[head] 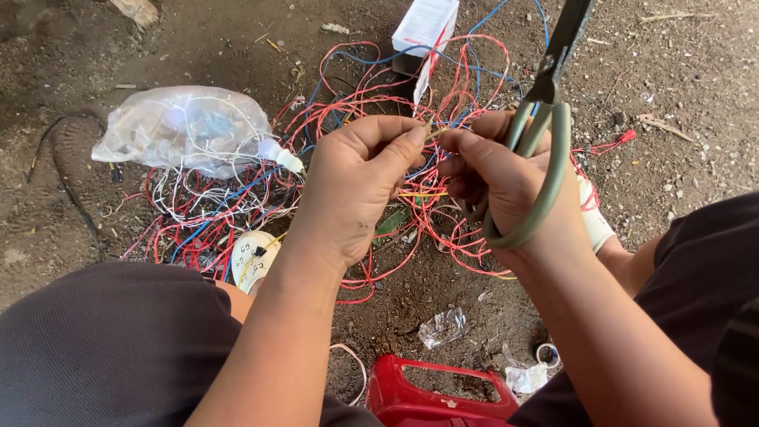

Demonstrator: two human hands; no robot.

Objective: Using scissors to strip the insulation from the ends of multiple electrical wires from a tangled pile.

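Item: wire end (pixel 431 134), held between 2 hands above wire tangle (pixel 356 190) on dirt.
L hand (pixel 356 194): thumb + fingers pinched shut on wire.
R hand (pixel 506 186): fingertips pinching same wire; scissors (pixel 545 119) hooked on fingers, blades shut, pointing up.
Nearby: plastic bag (pixel 182 126), white box (pixel 427 28), red stool (pixel 439 391).
Tip, by judgement: keep pinches close together, wire taut, blades away from L hand.
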